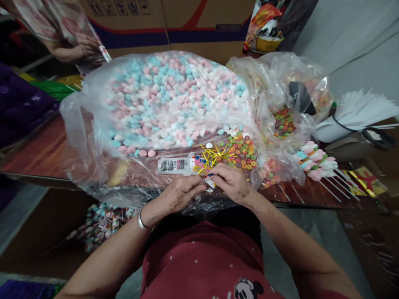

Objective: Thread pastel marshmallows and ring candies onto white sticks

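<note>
My left hand [182, 192] and my right hand [232, 182] meet at the table's front edge, fingers pinched on a small printed plastic wrapper [210, 182] between them. Just beyond lie yellow twist ties [215, 154] in a loose heap and flat printed packets [174, 164]. Ring-shaped candies [243, 151] in orange, green and red spread to the right of the ties. Behind them, a big clear bag [174, 95] is full of pink, blue and white candies. What the wrapper contains is mostly hidden by my fingers.
Candy skewers [318, 161] on white sticks lie at the right, near a holder of white strips [361, 112]. An open carton [43, 232] with wrapped candies stands below left. A large cardboard box [187, 25] stands behind; another person's hand [87, 45] shows at upper left.
</note>
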Motion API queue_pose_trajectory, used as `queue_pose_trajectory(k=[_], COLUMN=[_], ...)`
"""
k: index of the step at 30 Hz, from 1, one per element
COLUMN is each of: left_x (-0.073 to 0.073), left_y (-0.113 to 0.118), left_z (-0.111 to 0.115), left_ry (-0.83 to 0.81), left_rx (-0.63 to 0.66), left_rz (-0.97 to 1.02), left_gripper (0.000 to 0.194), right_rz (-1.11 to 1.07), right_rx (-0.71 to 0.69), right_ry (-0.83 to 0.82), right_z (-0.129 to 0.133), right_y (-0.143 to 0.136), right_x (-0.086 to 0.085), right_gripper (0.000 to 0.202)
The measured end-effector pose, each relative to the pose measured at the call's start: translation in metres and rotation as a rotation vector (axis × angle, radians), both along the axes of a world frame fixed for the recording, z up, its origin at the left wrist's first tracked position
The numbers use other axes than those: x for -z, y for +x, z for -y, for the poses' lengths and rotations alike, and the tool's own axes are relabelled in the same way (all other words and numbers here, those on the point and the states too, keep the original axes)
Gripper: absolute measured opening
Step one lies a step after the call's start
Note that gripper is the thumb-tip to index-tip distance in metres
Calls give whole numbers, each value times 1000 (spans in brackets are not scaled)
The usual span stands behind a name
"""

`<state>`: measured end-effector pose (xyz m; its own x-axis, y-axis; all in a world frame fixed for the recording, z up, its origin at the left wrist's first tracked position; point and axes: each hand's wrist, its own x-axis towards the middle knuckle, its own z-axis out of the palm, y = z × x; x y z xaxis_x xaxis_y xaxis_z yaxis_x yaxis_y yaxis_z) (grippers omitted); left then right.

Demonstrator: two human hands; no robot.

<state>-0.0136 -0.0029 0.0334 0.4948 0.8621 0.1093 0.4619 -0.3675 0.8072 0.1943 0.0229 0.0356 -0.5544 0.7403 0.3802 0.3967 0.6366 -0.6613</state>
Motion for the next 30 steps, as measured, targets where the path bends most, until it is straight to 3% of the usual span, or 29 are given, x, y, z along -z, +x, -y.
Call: queue_pose_trajectory(k=[7,10,16,20,23,26,30], left_x=[9,10,15,16,15,16,18], left_y=[8,12,14,18,16,11,6], left_z=[2,6,6,4,6,9,10], left_ry=[-87,-73,148,127,116,90,74], left_rx=[-124,-142,-94,-34,-42,-68,-61], left_rz=[159,153,81,129,160,190,224], left_gripper=[12,14,24,21,24,23,17], right_rz=[66,103,58,14,15,231,385], right_rx=[158,229,244,232,389,887,1090], right_ry=[287,290,186,248,325,409,454], right_z=[10,15,29,36,35,29,31], right_y=[-2,-3,-2,6,38,102,194], right_x=[2,4,8,6,1,-2,4], right_gripper=[29,35,40,39,33,19,20])
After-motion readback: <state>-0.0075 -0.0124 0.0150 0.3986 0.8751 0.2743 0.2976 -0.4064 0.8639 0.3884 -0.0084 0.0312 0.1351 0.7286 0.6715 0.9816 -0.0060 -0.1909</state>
